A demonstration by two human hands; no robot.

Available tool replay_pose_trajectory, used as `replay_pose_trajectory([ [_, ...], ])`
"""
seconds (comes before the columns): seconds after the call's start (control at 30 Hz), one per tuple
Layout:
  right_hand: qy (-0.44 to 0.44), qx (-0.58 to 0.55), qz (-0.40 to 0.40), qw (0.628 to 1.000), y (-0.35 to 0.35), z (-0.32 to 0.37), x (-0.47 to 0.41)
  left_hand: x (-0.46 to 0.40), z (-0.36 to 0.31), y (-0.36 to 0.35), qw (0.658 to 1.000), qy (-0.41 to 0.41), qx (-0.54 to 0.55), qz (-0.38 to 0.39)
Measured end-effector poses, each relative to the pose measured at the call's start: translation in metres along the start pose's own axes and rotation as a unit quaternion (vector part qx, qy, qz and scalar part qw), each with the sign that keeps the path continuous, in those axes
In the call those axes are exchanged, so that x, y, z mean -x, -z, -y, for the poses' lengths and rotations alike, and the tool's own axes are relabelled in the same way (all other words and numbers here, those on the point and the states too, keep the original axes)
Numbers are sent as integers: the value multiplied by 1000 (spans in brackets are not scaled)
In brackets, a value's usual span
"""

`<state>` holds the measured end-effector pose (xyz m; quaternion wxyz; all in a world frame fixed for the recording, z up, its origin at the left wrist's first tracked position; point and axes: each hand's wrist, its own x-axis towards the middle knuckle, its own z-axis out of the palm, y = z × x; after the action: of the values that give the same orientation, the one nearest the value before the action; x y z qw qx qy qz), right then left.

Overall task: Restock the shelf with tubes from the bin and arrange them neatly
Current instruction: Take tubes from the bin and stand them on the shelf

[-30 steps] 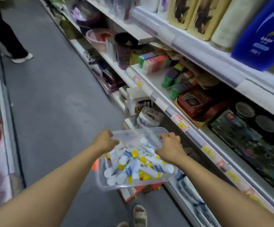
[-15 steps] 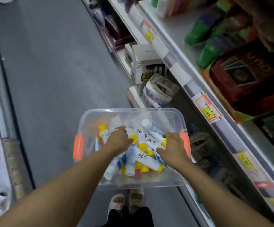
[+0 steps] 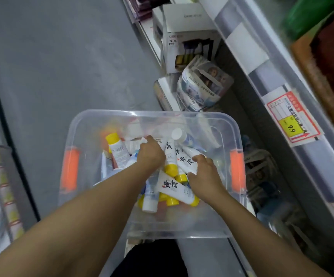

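Note:
A clear plastic bin (image 3: 86,128) with orange side handles (image 3: 70,168) sits low in front of me, holding several white tubes (image 3: 175,188) with yellow caps, piled loosely. Both hands are inside it. My left hand (image 3: 151,155) lies knuckles-up on the pile's middle, fingers curled into the tubes. My right hand (image 3: 202,170) closes around a white tube with black lettering (image 3: 187,160). The shelf (image 3: 278,100) runs along the right, with a red and yellow price tag (image 3: 293,118) on its edge.
On the lower shelf beyond the bin stand a white tea-pot box (image 3: 186,37) and a wrapped printed pack (image 3: 202,84). Grey aisle floor (image 3: 62,56) stretches to the left. Another rack edge (image 3: 0,186) is at far left. My dark-trousered leg (image 3: 152,258) shows under the bin.
The view tilted down and closer onto the bin. Both hands went from its rim into the pile, and my right hand has closed on a tube.

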<state>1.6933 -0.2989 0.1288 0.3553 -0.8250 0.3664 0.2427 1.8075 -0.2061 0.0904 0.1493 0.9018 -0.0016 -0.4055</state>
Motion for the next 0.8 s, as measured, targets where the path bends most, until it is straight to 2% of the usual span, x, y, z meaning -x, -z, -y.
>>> replay_pose_trajectory([
  [0.37, -34, -56, 32, 997, -27, 31, -25, 36, 47, 56, 999, -22, 33, -12],
  [0.53, -108, -59, 59, 991, -59, 43, -45, 38, 68, 57, 998, -7, 63, -18],
  [0.67, -166, -60, 36, 984, -68, 53, -51, 40, 79, 58, 996, -9, 90, -14],
  [0.73, -182, -44, 45, 981, -62, 54, -53, 43, 82, 61, 993, -2, 122, -3],
  [0.8, -174, -77, 63, 980, -51, 52, -52, 48, 83, 67, 989, 1, 150, 11],
])
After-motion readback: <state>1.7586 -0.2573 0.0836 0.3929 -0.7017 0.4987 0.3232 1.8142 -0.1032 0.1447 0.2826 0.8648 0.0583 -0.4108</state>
